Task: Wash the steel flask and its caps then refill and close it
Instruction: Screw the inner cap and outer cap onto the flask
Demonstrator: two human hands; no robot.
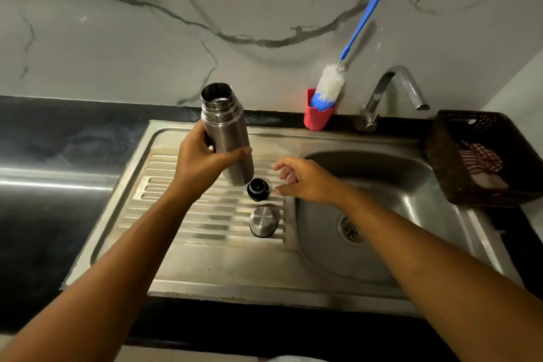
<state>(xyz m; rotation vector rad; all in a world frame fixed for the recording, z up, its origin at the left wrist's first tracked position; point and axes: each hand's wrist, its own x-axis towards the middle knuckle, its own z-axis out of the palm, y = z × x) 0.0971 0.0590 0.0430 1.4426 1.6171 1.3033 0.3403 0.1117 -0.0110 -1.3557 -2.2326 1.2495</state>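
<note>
The left hand holds the steel flask above the ribbed drainboard, its fingers wrapped round the lower half of the body, thumb across the front. The flask is uncapped and leans slightly, mouth up and away from the person. Both caps lie on the drainboard: the black inner cap just below the flask's base, the steel outer cap nearer the person. The right hand hovers beside the black cap with loose, spread fingers, holding nothing.

The flask is rigid and will not give under a squeeze, but its smooth brushed wall will likely turn slippery once wet, so a full wrap at mid-body looks safer than a pinch near the threaded neck (whether it holds any water cannot be seen). The caps are small and light; the black one is best pinched by its rim. A bottle brush stands in a red holder beside the tap.
</note>
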